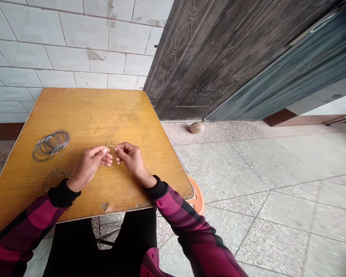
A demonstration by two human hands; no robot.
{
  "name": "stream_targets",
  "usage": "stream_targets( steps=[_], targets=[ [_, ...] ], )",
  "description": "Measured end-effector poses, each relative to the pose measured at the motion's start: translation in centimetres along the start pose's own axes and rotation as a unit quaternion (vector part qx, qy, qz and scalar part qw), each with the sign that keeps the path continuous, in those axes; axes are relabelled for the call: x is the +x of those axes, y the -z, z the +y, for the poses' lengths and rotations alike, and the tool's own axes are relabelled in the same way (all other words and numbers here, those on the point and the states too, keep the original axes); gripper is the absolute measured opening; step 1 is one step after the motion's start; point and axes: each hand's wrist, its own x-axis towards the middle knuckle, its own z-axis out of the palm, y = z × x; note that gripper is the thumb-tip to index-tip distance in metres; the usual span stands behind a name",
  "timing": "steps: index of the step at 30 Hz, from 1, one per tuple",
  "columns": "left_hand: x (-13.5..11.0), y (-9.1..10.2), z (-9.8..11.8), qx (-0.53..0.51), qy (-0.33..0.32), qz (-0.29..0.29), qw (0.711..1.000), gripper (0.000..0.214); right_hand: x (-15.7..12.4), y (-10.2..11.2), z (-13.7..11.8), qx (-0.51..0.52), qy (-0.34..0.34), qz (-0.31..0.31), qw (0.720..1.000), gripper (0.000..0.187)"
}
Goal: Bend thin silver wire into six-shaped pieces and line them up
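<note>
Left hand [88, 163]: fingertips pinched on a thin metal wire [110, 145]
Right hand [130, 157]: fingertips pinched on the same wire, just beside the left fingertips
Wire: curves up between both hands
Beside left hand: wire coils [51, 145] on a wooden tabletop [89, 111]

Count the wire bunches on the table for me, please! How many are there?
Tight bundle of wire rings: 1
Loose wire loops: 1
Thin wire piece pinched by the left hand and right hand: 1
Total: 3
</note>
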Motion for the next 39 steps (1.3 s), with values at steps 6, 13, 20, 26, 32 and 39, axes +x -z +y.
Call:
stream_targets(
  steps=[6,13,20,26,32,39],
  targets=[
    [0.1,0.0,0.0,0.004,-0.001,-0.005,1.0,0.028,0.1,0.0,0.6,-0.018,0.017,0.002,1.0,0.029],
    [0.1,0.1,0.0,0.011,0.001,-0.009,1.0,0.026,0.2,0.1,1.0,-0.036,0.025,0.009,0.999,0.027],
    [0.0,-0.1,0.1,0.01,0.003,-0.004,1.0,0.028,0.2,0.1,0.9,-0.045,0.024,0.013,0.999,0.026],
    [0.5,0.2,-0.1,0.005,0.024,0.001,1.0,0.031,0.5,0.3,0.9,-0.032,-0.002,0.001,0.999,0.026],
    [1.0,0.7,-0.8,0.013,0.027,-0.015,0.999,0.032,1.4,1.3,1.2,0.014,-0.046,0.012,0.999,0.028],
    [0.8,0.6,-0.3,0.032,0.043,-0.011,0.999,0.033,3.7,4.4,2.2,-0.041,-0.08,0.089,0.992,0.02]
  ],
)
